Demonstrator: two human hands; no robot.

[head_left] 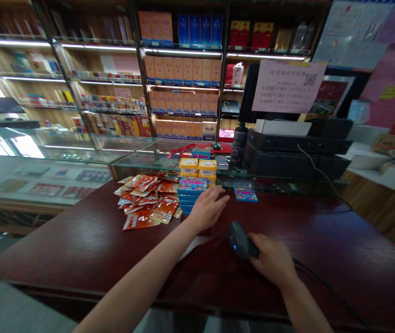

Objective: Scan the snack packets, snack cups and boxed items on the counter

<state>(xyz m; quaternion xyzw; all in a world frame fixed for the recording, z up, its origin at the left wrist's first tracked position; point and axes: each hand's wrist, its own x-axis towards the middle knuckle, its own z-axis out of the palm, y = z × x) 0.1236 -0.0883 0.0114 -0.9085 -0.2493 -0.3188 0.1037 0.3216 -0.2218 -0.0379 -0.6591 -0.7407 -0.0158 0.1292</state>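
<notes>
In the head view my right hand (273, 259) is wrapped round the handle of a black barcode scanner (239, 240). A small blue light glows on the scanner, and its cable trails off to the lower right. My left hand (209, 208) reaches across the counter with its fingers stretched out, holding nothing that I can see. It overlaps the right side of a stack of flat blue boxes (187, 201); whether it touches them I cannot tell. Yellow-lidded tubs (207, 165) stand stacked behind those boxes. One single blue box (246, 194) lies apart, right of my left hand.
A heap of orange-red packets (145, 199) lies left of the blue stack on the dark wooden counter (89, 240). White paper (193, 245) is partly under my left forearm. Behind stand a glass case, a monitor (249, 92) with a pink notice, black equipment (297, 159) and stocked shelves.
</notes>
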